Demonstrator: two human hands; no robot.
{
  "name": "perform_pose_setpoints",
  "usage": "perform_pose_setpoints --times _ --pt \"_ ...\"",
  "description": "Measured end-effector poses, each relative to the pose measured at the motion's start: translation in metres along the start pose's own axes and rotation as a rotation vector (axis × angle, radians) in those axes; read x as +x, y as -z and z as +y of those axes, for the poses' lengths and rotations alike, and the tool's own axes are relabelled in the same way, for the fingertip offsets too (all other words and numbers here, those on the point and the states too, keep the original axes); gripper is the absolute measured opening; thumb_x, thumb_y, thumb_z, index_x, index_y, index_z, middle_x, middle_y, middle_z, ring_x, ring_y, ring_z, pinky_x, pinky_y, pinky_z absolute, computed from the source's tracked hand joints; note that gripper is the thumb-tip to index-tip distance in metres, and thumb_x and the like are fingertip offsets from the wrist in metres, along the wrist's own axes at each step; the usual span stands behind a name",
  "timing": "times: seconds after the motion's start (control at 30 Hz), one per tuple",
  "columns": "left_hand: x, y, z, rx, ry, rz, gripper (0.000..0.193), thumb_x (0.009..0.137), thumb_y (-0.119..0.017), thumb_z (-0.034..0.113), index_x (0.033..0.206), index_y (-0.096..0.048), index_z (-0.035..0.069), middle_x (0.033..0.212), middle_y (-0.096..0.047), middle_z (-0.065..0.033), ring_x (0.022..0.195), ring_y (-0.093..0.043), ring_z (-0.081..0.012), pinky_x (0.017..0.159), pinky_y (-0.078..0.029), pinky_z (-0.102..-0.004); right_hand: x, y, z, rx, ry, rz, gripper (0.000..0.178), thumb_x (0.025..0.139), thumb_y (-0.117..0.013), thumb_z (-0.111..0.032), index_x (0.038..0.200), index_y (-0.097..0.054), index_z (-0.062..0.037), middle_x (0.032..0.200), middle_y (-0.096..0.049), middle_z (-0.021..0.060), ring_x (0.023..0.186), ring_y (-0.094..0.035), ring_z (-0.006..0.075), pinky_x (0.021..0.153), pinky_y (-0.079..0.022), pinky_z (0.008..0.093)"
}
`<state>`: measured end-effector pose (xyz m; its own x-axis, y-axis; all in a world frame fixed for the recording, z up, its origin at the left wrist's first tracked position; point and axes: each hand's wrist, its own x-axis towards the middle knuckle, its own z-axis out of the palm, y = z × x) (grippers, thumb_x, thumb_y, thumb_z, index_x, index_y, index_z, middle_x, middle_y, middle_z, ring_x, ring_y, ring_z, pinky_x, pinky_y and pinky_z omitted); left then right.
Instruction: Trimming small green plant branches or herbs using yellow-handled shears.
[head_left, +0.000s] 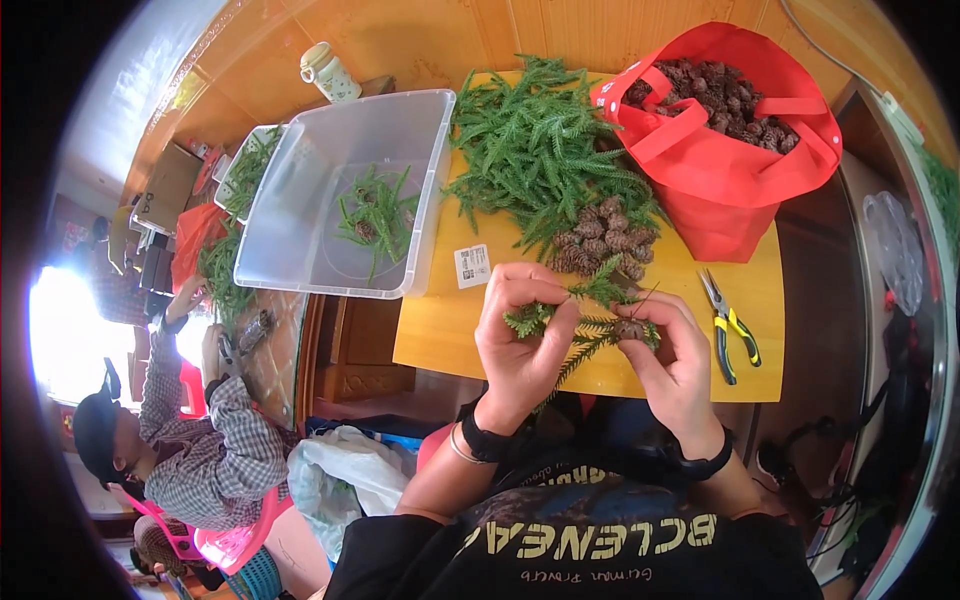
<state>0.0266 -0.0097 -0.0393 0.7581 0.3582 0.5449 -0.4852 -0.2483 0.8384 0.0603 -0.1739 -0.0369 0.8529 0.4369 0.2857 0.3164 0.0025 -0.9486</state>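
Over the front edge of the yellow table (450,345), my left hand (525,335) pinches a green artificial pine sprig (578,350). My right hand (675,365) holds a brown pine cone (630,330) between thumb and fingers, close against the sprig's stems. Just beyond my hands lies a small heap of pine cones (600,240). Behind it spreads a big pile of green pine sprigs (545,150). Pliers (730,325) with yellow and black handles rest on the table to the right of my right hand.
A red bag (725,195) full of pine cones stands at the back right. To the left is a clear plastic bin (320,270) with a few sprigs inside. A white label (472,266) lies beside it. Another person (215,450) works at the far left.
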Motion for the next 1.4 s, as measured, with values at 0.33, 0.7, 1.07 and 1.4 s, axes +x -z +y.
perform_pose_setpoints --times 0.33,0.7,1.07,1.4 --pt "0.002 -0.005 0.006 -0.420 0.271 0.054 0.016 0.078 -0.056 -0.015 0.089 -0.053 -0.003 0.097 -0.053 -0.0091 0.086 -0.058 -0.0143 0.077 -0.052 -0.0280 -0.001 0.007 -0.003 -0.047 -0.012 0.007 0.025 0.080 -0.061 -0.001 0.103 -0.053 0.0055 0.107 -0.050 0.0133 0.100 -0.051 0.0199 0.088 -0.040 0.0290" --pt "-0.001 -0.008 0.007 -0.245 0.186 0.131 0.016 0.076 -0.059 -0.014 0.085 -0.054 -0.002 0.095 -0.057 -0.0096 0.084 -0.057 -0.0111 0.074 -0.048 -0.0233 -0.005 0.014 -0.032 -0.304 0.228 -0.032 0.023 0.085 -0.057 -0.010 0.104 -0.057 0.0020 0.101 -0.052 0.0138 0.084 -0.055 0.0190 0.075 -0.045 0.0265" --pt "-0.004 -0.011 0.015 -0.029 0.092 0.046 0.018 0.078 -0.054 -0.015 0.088 -0.049 -0.001 0.097 -0.052 -0.0109 0.081 -0.056 -0.0130 0.071 -0.051 -0.0248 -0.003 0.001 -0.023 -0.102 -0.003 -0.091 0.026 0.081 -0.049 0.012 0.105 -0.054 0.0069 0.098 -0.053 0.0128 0.081 -0.060 0.0166 0.071 -0.051 0.0248" --pt "-0.004 -0.012 0.021 -0.079 0.108 0.055 0.019 0.077 -0.055 -0.015 0.088 -0.049 -0.001 0.097 -0.052 -0.0108 0.078 -0.056 -0.0131 0.070 -0.049 -0.0242 -0.007 -0.001 -0.020 -0.029 -0.013 -0.089 0.023 0.084 -0.048 0.010 0.106 -0.051 0.0067 0.095 -0.057 0.0111 0.081 -0.060 0.0153 0.072 -0.050 0.0251"
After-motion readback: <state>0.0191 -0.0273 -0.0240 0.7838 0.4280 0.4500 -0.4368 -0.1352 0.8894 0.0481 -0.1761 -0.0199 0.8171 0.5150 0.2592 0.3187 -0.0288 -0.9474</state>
